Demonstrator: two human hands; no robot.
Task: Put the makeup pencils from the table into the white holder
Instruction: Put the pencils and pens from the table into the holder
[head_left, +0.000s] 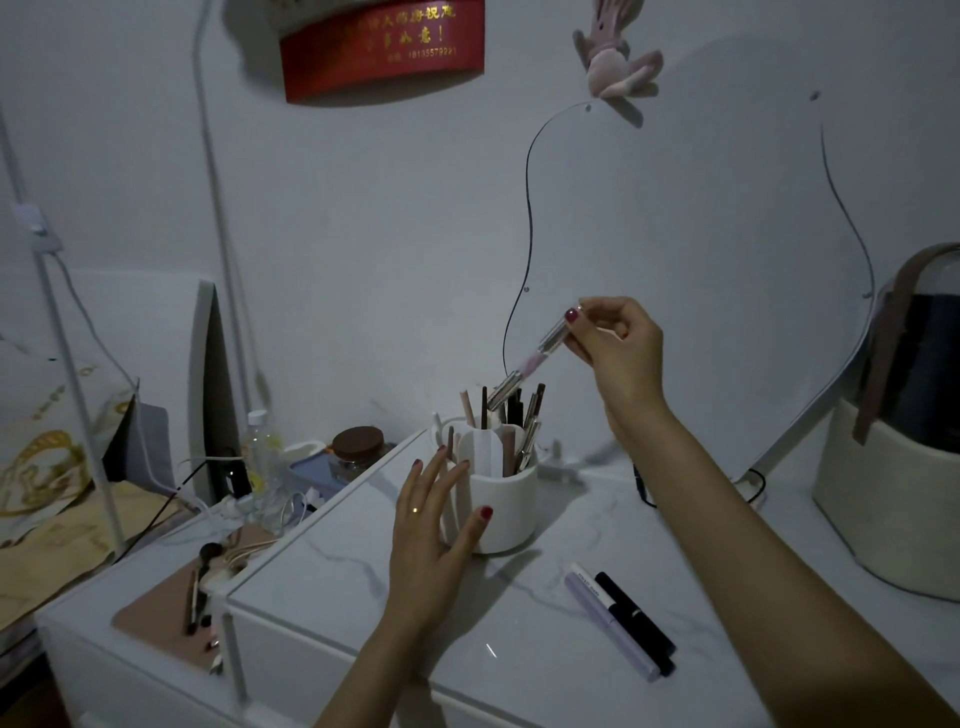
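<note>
**Holder mostly filled, one pencil going in, two left on the counter**

The white holder (498, 499) stands on the marble-patterned counter (363, 597) and already carries a cluster of pencils (511, 410) upright in its compartments. The right hand (618, 343) is above and to the right of the holder, its fingers (576, 319) pinched on the top end of a clear-and-pink pencil (530, 364) that slants down with its lower tip just over the holder's mouth; in this dim light I cannot tell whether the tip has entered a compartment. The left hand (431, 525) rests against the holder's left side, fingers spread wide, holding nothing, seemingly steadying it.

Still to do: a lilac pencil (610, 623) and a black pencil (636, 621) lie touching side by side on the counter, in front and to the right of the holder. So the job looks near its end, with three pencils outstanding counting the one in hand
</note>
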